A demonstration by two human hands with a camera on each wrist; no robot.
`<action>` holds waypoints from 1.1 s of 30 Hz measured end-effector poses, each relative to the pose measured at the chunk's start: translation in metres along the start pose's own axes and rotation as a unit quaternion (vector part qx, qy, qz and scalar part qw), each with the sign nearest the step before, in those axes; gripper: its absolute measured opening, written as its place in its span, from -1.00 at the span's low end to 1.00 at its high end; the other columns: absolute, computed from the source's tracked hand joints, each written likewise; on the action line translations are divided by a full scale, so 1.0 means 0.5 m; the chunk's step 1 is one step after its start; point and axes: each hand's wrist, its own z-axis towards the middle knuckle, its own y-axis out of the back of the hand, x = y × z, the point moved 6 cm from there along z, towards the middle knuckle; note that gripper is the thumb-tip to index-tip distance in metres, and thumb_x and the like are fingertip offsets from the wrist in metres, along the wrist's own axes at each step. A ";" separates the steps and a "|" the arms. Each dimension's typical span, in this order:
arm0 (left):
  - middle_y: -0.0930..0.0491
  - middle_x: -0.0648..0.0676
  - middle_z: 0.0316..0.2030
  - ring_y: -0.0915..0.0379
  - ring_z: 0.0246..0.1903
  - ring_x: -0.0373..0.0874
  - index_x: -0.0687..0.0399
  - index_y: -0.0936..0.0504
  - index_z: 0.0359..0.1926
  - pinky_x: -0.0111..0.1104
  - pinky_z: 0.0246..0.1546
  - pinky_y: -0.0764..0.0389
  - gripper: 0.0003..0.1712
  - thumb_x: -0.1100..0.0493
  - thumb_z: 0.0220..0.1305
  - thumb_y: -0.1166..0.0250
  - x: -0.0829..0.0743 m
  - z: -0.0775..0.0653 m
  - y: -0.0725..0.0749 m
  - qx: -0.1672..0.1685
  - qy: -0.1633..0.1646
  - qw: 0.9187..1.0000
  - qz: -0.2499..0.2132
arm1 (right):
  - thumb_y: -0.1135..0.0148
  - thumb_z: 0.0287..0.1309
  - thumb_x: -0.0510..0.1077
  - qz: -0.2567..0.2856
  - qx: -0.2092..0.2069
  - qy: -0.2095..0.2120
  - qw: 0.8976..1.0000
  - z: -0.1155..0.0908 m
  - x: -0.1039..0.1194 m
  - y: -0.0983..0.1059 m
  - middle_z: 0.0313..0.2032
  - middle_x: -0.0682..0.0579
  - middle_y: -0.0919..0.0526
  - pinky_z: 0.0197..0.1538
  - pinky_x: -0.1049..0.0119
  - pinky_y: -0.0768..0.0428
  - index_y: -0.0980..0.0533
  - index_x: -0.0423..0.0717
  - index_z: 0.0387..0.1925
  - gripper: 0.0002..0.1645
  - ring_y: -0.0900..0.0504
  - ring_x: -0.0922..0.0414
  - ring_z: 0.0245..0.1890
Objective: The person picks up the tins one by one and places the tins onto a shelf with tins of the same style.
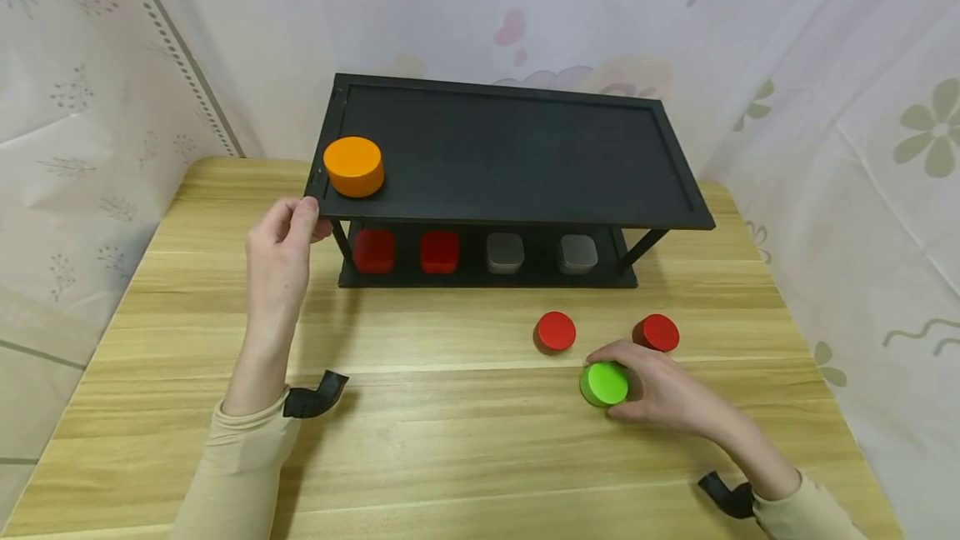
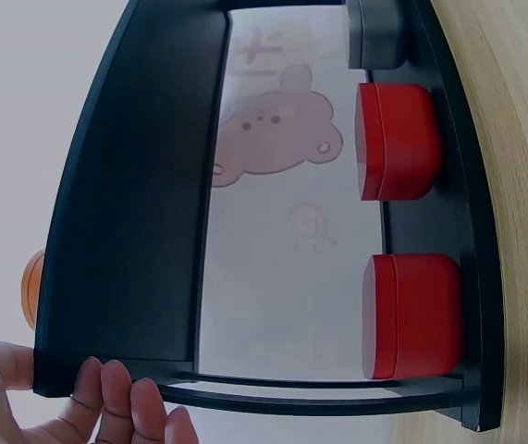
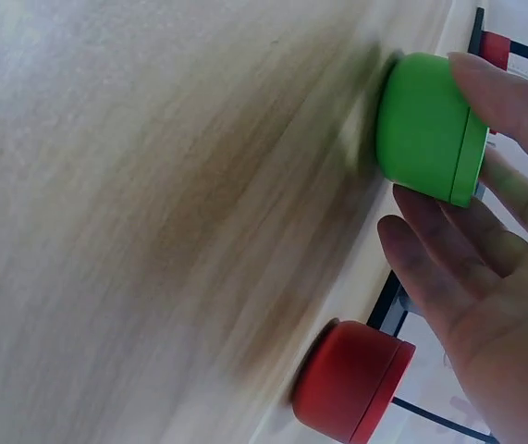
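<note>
My left hand holds the front left corner of a black two-tier shelf, thumb on the top board and fingers beneath it, as the left wrist view shows. Close to that thumb, a round orange tin stands on the top board. On the table in front of the shelf, my right hand grips a round green tin between thumb and fingers. The right wrist view shows the side of this green tin and its lid seam. Two round red tins, one left and one right, stand just beyond it.
The shelf's lower tier bears two squarish red tins on the left and two squarish silver tins to their right. Under everything lies a wood-grain table. A patterned white curtain hangs behind and at the sides.
</note>
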 end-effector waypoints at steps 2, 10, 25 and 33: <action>-0.58 -0.05 -0.44 -0.51 -0.33 -0.15 0.22 -0.56 -0.27 -0.43 -0.08 -0.51 -0.56 -0.10 0.35 -0.08 0.001 0.000 0.000 0.001 0.003 1.000 0.002 | -0.58 -0.33 -0.07 -0.002 -0.003 -0.002 1.000 0.000 -0.001 0.000 -0.03 0.43 -0.49 -0.01 0.34 -0.56 -0.44 0.29 0.06 -0.20 -0.46 0.40 -0.07; -0.58 -0.03 -0.44 -0.50 -0.34 -0.15 0.24 -0.56 -0.27 -0.43 -0.09 -0.52 -0.56 -0.10 0.35 -0.09 0.001 0.001 0.000 0.001 0.002 1.000 -0.007 | -0.56 -0.29 -0.07 0.009 -0.018 0.002 1.000 0.001 0.008 0.015 -0.02 0.40 -0.51 -0.02 0.39 -0.57 -0.47 0.22 0.06 -0.25 -0.48 0.39 -0.08; -0.57 -0.02 -0.43 -0.51 -0.32 -0.11 0.25 -0.56 -0.26 -0.44 -0.10 -0.53 -0.55 -0.10 0.35 -0.09 0.004 0.002 0.002 0.005 0.001 1.000 -0.011 | -0.54 -0.20 -0.07 0.032 -0.074 0.075 0.994 0.029 0.085 0.117 0.04 0.32 -0.53 -0.22 0.48 -0.53 -0.39 0.29 0.17 -0.18 -0.47 0.38 -0.15; -0.57 -0.01 -0.41 -0.51 -0.30 -0.11 0.27 -0.56 -0.24 -0.45 -0.10 -0.53 -0.54 -0.10 0.34 -0.10 0.003 0.000 0.002 0.008 0.001 1.000 -0.014 | -0.51 -0.18 -0.13 0.042 -0.102 0.137 0.984 0.070 0.156 0.176 0.02 0.32 -0.53 -0.13 0.48 -0.60 -0.39 0.24 0.19 -0.18 -0.52 0.36 -0.14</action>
